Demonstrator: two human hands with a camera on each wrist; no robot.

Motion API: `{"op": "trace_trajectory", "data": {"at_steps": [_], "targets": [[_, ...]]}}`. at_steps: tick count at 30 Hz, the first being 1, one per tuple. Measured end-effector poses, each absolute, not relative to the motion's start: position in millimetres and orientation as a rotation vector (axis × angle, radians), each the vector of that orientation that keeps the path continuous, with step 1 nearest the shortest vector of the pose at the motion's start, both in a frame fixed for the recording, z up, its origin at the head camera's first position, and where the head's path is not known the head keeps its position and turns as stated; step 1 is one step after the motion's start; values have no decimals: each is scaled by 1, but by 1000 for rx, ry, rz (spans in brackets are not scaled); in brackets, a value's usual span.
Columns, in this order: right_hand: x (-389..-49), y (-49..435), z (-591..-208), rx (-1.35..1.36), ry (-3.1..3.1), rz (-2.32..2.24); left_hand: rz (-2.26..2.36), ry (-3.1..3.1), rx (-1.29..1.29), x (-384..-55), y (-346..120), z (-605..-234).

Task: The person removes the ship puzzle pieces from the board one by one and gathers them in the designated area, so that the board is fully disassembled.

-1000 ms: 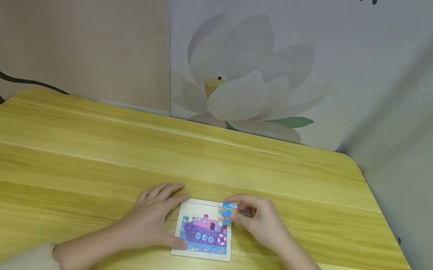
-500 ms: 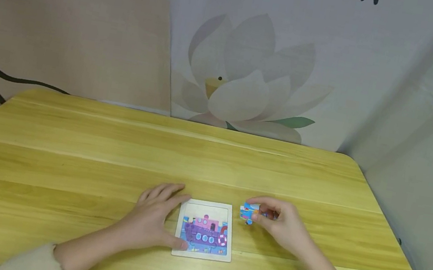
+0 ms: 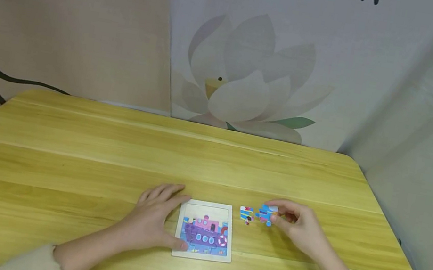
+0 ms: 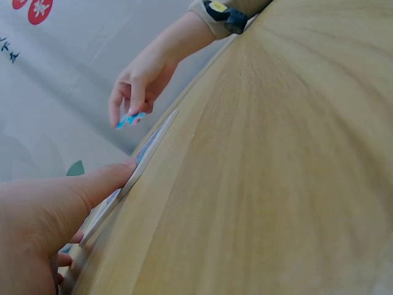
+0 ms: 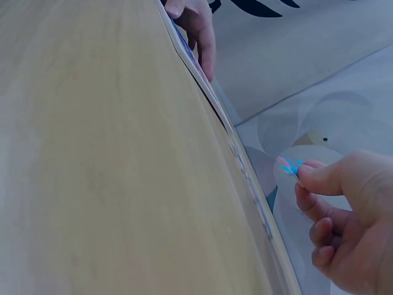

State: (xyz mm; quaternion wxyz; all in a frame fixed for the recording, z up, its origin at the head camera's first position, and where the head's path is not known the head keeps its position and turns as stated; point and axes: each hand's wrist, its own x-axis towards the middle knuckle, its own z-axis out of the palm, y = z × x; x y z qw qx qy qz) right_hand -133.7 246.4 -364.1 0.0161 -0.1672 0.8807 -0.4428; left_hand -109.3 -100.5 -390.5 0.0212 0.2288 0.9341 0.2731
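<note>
A square puzzle tray lies on the table, its lower part filled with pieces of a purple and pink ship picture; a pale bare strip shows along its top. My left hand rests at the tray's left side, fingers spread, thumb on the lower left corner and index fingertip at the upper left one. To the right, my right hand pinches a blue puzzle piece between thumb and fingers, held above the table in the right wrist view. Beside it lies another puzzle piece, with a small figure on it.
In the right wrist view, loose puzzle pieces lie flat beside the tray, seen edge-on. The wooden table meets a curtain with a lotus print at the back. A grey curtain hangs along the right side.
My right hand has moved right with the pinched puzzle piece, from over the tray's upper right corner to beyond the loose piece, which is now uncovered. The left hand has stayed in place.
</note>
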Motion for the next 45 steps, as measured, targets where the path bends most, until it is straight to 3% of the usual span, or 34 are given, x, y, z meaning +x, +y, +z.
{"op": "trace_trajectory", "data": {"at_steps": [32,45], "targets": [[-145,286,-372,-384,2737,-1261,855,2896,724,-110,-101,-391],[-147,283,-371,-459,2888,-956,860,2894,723,-109,-100,-391]]}}
